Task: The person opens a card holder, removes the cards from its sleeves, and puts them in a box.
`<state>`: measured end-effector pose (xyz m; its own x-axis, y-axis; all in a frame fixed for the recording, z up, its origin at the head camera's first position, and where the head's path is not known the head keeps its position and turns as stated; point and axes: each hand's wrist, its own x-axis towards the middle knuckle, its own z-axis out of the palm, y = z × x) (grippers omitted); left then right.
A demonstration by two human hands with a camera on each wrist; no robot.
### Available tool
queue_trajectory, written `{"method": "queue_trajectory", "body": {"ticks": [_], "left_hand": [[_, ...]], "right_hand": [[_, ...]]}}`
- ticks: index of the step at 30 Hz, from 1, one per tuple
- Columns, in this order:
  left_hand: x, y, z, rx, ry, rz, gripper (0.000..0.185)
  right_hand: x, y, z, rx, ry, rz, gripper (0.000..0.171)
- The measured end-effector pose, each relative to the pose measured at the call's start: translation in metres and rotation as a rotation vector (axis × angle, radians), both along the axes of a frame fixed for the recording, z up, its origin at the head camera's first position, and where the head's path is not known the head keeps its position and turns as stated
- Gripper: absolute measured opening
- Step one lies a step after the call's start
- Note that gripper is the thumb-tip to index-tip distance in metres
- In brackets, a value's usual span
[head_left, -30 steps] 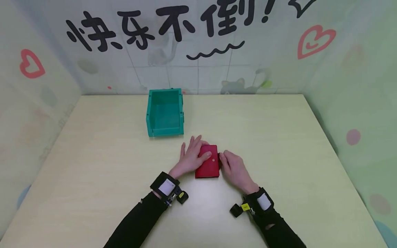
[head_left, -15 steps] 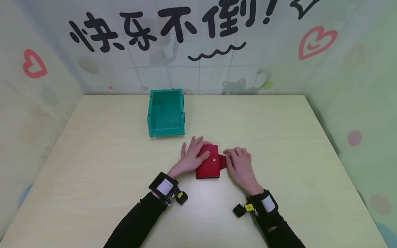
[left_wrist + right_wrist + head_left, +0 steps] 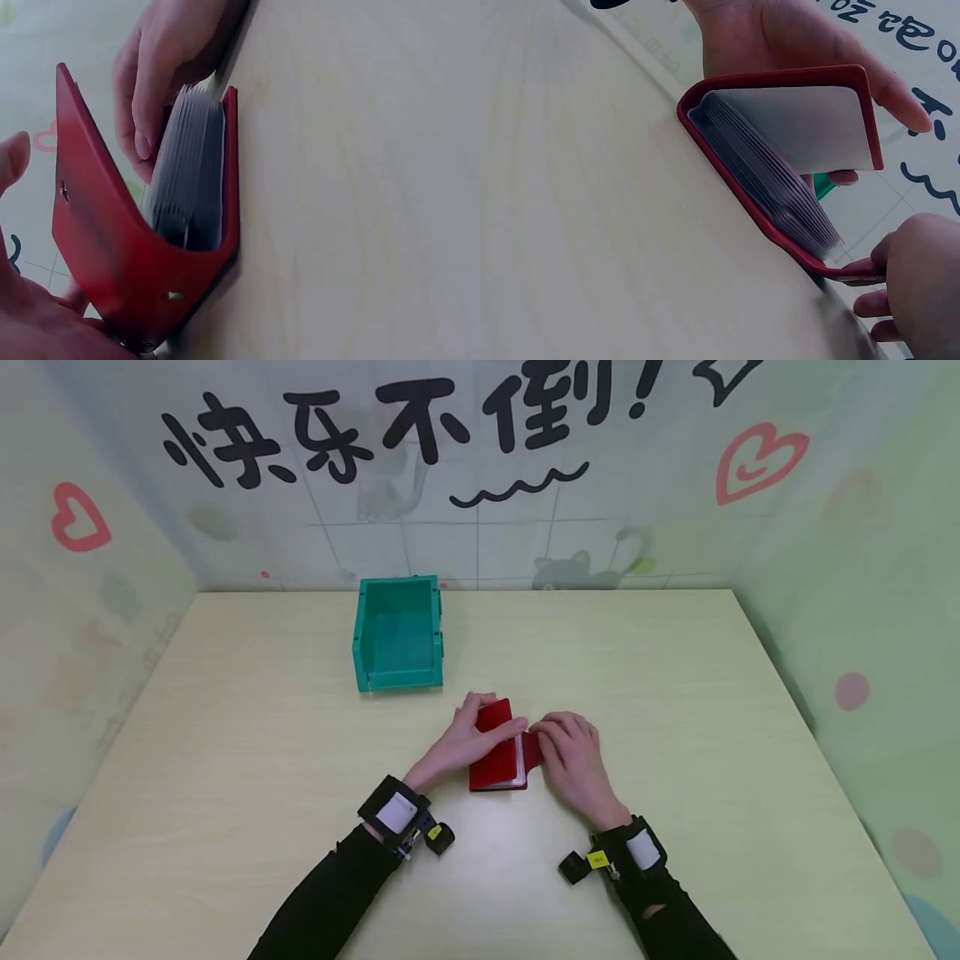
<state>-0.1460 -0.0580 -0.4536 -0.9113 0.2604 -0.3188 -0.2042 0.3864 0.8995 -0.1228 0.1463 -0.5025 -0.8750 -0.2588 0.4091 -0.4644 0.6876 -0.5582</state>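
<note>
A red card holder (image 3: 491, 768) lies on the table, its front cover partly raised. Clear plastic sleeves (image 3: 187, 150) fan out inside it, as the left wrist view shows. My left hand (image 3: 467, 739) holds the lifted cover, fingers round its far edge and thumb stretched across it. At the right side, my right hand (image 3: 576, 760) pinches the holder's closing strap (image 3: 532, 752) between thumb and fingers. In the right wrist view the raised cover (image 3: 780, 79) stands well apart from the sleeves, with left fingertips (image 3: 844, 178) showing at its edge.
Behind the left hand stands a teal open-topped bin (image 3: 400, 680). The pale wooden table (image 3: 262, 735) is bounded by printed wall panels at the back and both sides. Both wrists carry strapped-on cameras, the left one (image 3: 438, 837) close to the holder's near side.
The strap came away from the front cover to the right, with the right hand at it. Since then the left hand has raised the cover leftward, baring the sleeves.
</note>
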Motion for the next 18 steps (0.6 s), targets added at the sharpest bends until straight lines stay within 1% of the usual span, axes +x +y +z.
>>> {"method": "queue_trajectory", "body": {"ticks": [1,3,7,10,12,15,18], "left_hand": [[0.0,0.001,0.001,0.003,-0.014,0.003,0.073],[0.001,0.001,0.003,0.001,-0.019,0.002,0.071],[-0.002,-0.002,0.007,0.011,0.032,0.001,0.063],[-0.004,-0.005,0.009,0.066,0.077,-0.016,0.053],[-0.005,-0.008,0.012,0.101,0.091,-0.029,0.047],[-0.004,-0.013,0.013,0.132,0.086,-0.041,0.044],[-0.003,-0.017,0.013,0.125,0.067,-0.043,0.045]], "right_hand": [[0.0,-0.001,0.0,-0.011,0.0,0.006,0.017],[-0.001,-0.002,0.001,-0.024,-0.008,0.023,0.02],[-0.003,-0.007,0.002,-0.02,-0.036,0.049,0.03],[-0.004,-0.008,0.003,-0.015,-0.042,0.046,0.032],[-0.004,-0.008,0.003,-0.013,-0.048,0.041,0.032],[-0.003,-0.009,0.004,-0.007,-0.061,0.037,0.033],[-0.003,-0.012,0.006,0.0,-0.086,0.033,0.035]]}}
